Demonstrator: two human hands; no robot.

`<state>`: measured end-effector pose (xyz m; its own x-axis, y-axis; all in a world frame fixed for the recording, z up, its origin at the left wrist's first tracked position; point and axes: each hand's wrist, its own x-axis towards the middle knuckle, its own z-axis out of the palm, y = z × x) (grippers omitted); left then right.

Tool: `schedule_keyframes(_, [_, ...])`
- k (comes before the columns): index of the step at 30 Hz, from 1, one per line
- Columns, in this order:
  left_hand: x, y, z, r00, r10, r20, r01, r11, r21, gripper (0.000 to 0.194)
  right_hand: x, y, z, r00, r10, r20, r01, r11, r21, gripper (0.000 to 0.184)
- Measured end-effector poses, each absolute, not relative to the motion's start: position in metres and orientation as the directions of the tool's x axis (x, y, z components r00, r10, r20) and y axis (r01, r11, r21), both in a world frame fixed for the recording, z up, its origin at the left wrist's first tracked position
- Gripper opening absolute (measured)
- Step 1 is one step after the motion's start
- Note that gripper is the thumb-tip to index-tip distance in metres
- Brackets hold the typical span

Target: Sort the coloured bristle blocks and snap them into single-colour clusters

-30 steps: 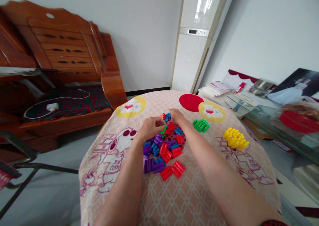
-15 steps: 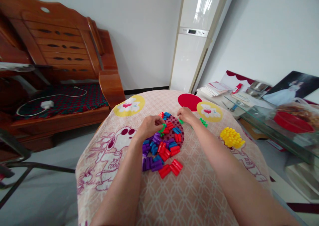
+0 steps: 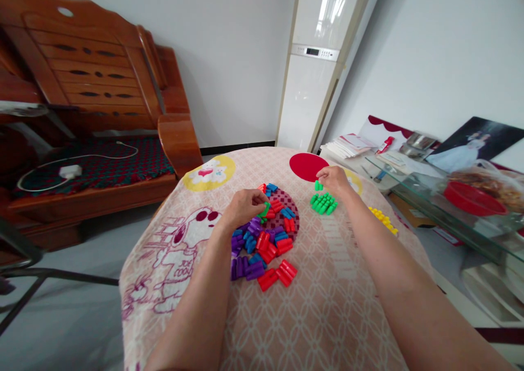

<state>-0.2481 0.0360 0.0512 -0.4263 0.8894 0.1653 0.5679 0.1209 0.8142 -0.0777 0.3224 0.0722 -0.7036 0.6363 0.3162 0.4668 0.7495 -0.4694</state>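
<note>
My left hand is closed on a green plastic block at the upper left of a mixed pile. Red blocks, purple blocks and blue blocks lie in that pile. Farther right, my right hand pinches another small green block just above and behind a cluster of green blocks. Yellow blocks form a separate group, partly hidden behind my right forearm.
A patterned cloth covers the round table. To the right stands a glass shelf with a red bowl and papers. A wooden bench is at the left, and a tall white air conditioner stands behind.
My right hand has moved right, from the pile's far edge to above the green cluster, carrying a green block. My left hand stays at the pile with its green block. The view has shifted slightly.
</note>
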Motion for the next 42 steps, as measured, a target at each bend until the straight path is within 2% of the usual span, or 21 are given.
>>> schedule_keyframes(6, [-0.249, 0.036, 0.049, -0.428, 0.888, 0.171, 0.574, 0.121, 0.81, 0.027, -0.067, 0.321, 0.067, -0.773, 0.582, 0.251, 0.471, 0.792, -0.388, 0.028])
schedule_keyframes(13, [-0.246, 0.037, 0.053, -0.416, 0.893, 0.174, 0.566, 0.105, 0.818, 0.025, -0.059, 0.319, 0.061, -0.783, 0.589, 0.198, 0.477, 0.774, -0.418, 0.025])
schedule_keyframes(16, [-0.244, 0.039, 0.053, -0.411, 0.893, 0.182, 0.536, 0.076, 0.841, 0.023, -0.053, 0.314, 0.064, -0.752, 0.602, 0.269, 0.461, 0.771, -0.439, 0.028])
schedule_keyframes(19, [-0.243, 0.043, 0.05, -0.391, 0.906, 0.162, 0.461, 0.04, 0.886, 0.021, -0.047, 0.294, 0.068, -0.679, 0.612, 0.406, 0.394, 0.77, -0.502, 0.027])
schedule_keyframes(21, [-0.242, 0.045, 0.047, -0.363, 0.919, 0.154, 0.404, 0.006, 0.915, 0.022, -0.045, 0.269, 0.067, -0.662, 0.606, 0.44, 0.315, 0.758, -0.571, 0.025])
schedule_keyframes(26, [-0.232, 0.052, 0.045, -0.308, 0.935, 0.177, 0.373, -0.053, 0.926, 0.022, -0.052, 0.19, 0.049, -0.777, 0.529, 0.341, 0.1, 0.639, -0.762, 0.03])
schedule_keyframes(30, [-0.22, 0.057, 0.048, -0.231, 0.96, 0.157, 0.337, -0.073, 0.939, 0.018, -0.061, 0.158, 0.029, -0.81, 0.527, 0.257, 0.038, 0.484, -0.874, 0.039])
schedule_keyframes(33, [-0.216, 0.058, 0.048, -0.201, 0.968, 0.148, 0.29, -0.085, 0.953, 0.021, -0.059, 0.162, 0.024, -0.774, 0.595, 0.217, 0.041, 0.389, -0.92, 0.032])
schedule_keyframes(35, [-0.216, 0.057, 0.049, -0.229, 0.96, 0.159, 0.288, -0.089, 0.953, 0.024, -0.052, 0.175, 0.027, -0.724, 0.651, 0.227, 0.07, 0.398, -0.915, 0.026])
schedule_keyframes(37, [-0.218, 0.055, 0.05, -0.286, 0.944, 0.167, 0.311, -0.073, 0.947, 0.026, -0.04, 0.193, 0.034, -0.648, 0.7, 0.301, 0.112, 0.479, -0.871, 0.024])
schedule_keyframes(40, [-0.224, 0.05, 0.053, -0.367, 0.917, 0.155, 0.329, -0.028, 0.944, 0.026, -0.018, 0.222, 0.044, -0.558, 0.712, 0.428, 0.264, 0.64, -0.721, 0.021])
schedule_keyframes(42, [-0.229, 0.047, 0.054, -0.39, 0.907, 0.157, 0.327, -0.023, 0.945, 0.026, -0.005, 0.237, 0.05, -0.554, 0.712, 0.431, 0.436, 0.69, -0.578, 0.02])
